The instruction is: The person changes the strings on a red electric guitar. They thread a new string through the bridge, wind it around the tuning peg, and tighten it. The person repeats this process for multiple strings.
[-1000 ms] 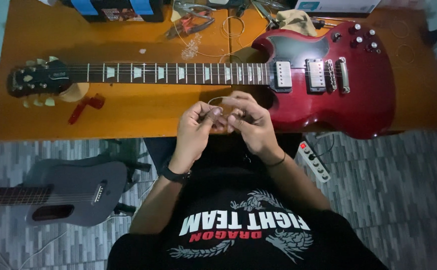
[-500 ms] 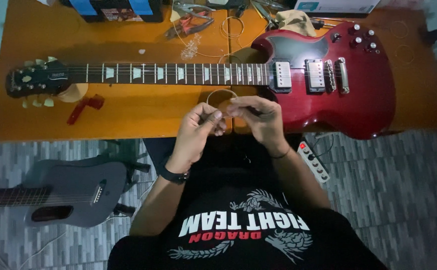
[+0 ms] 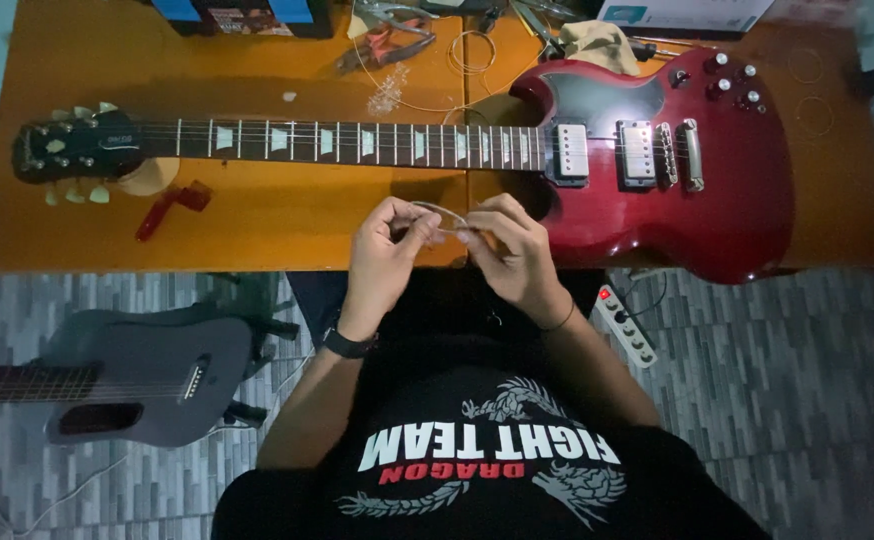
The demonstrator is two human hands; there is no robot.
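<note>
Thin metal guitar string (image 3: pixel 439 210), curled into a loose loop, is pinched between the fingertips of the left hand (image 3: pixel 382 255) and the right hand (image 3: pixel 510 250), both grasping it just above the near edge of the orange wooden table (image 3: pixel 257 225). Just beyond lies a red electric guitar (image 3: pixel 657 160), its neck running left, with a small red string winder (image 3: pixel 172 208) near the headstock. On the grey floor at left rests a dark acoustic guitar (image 3: pixel 137 375), and a white power strip (image 3: pixel 625 325) lies at right.

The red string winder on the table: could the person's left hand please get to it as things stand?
Probably yes. The red string winder lies on bare table left of the left hand, nothing between them, but that hand and the right hand pinch a coiled string.
</note>
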